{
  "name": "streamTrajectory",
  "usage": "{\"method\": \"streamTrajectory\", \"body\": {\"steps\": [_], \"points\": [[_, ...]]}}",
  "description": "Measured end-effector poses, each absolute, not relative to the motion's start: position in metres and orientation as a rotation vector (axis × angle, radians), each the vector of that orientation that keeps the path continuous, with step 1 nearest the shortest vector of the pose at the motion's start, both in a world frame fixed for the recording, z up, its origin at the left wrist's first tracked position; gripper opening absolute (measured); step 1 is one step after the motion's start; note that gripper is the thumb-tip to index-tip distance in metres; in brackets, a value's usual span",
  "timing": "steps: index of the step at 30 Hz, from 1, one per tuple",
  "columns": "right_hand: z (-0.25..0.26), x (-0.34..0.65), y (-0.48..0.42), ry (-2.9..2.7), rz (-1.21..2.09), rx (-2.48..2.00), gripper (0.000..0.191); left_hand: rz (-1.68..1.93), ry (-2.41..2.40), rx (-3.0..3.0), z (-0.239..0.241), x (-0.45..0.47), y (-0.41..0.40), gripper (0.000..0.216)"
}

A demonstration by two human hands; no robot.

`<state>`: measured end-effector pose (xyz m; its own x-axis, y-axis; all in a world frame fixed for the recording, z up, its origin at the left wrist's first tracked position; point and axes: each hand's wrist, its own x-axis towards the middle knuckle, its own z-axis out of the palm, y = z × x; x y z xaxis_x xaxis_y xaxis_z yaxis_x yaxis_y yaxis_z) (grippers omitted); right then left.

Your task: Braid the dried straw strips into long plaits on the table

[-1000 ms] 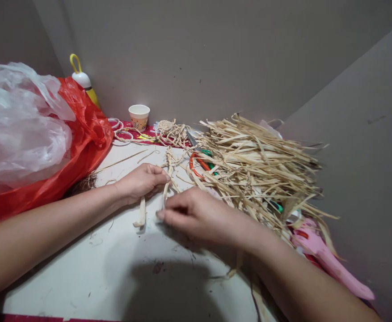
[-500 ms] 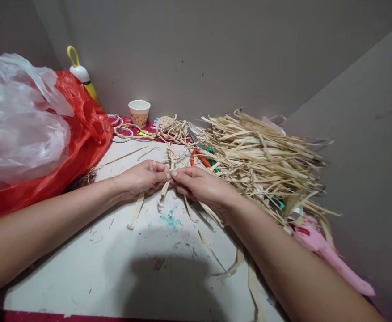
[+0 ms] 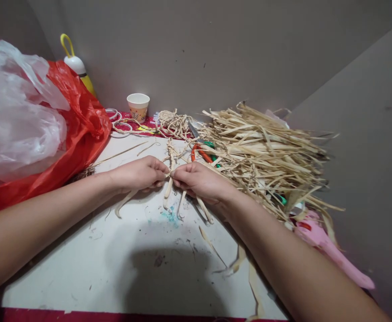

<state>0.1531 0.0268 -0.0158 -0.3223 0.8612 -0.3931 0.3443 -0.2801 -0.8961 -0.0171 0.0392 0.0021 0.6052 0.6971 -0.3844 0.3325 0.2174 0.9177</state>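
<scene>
A narrow braid of pale dried leaf strips (image 3: 170, 154) runs away from me over the white board (image 3: 108, 268). At its near end my left hand (image 3: 144, 173) pinches strips between thumb and fingers. Close beside it, nearly touching, my right hand (image 3: 196, 179) is closed on strips of the same braid. Loose strip ends hang below both hands, and one strip (image 3: 168, 188) comes down between them. The fingertips hide the exact crossing of the strips.
A heap of dried strips (image 3: 266, 147) lies right, with orange-handled scissors (image 3: 200, 152) at its edge and a pink tool (image 3: 333, 250) below. Behind stand a paper cup (image 3: 138, 107) and coiled cord (image 3: 175, 123). Red and white plastic bags (image 3: 85, 116) and a yellow bottle (image 3: 78, 67) fill the left.
Both hands stay at the braid's near end and have shifted slightly apart. The strip ends hanging below them have changed position. The whole view has moved a little.
</scene>
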Motion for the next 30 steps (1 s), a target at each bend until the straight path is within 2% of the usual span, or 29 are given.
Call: {"method": "streamTrajectory", "body": {"steps": [4,13,19,26,30], "points": [[-0.02,0.151,0.026,-1.595,1.538,-1.523,0.021,0.361,0.919,1.117,0.002,-0.014,0.037,0.014],[-0.013,0.145,0.022,-1.201,1.886,-1.317,0.036,0.466,0.98,1.085,-0.003,0.003,0.018,0.011],[-0.016,0.142,0.019,-1.24,1.841,-1.29,0.025,0.519,1.013,1.227,-0.007,0.006,0.011,0.008],[-0.01,0.149,0.021,-1.083,1.959,-1.259,0.015,0.275,1.066,1.456,0.02,-0.017,0.024,0.011],[-0.009,0.155,0.024,-1.069,2.048,-1.154,0.015,0.666,1.259,1.658,0.022,-0.03,0.043,0.011]]}}
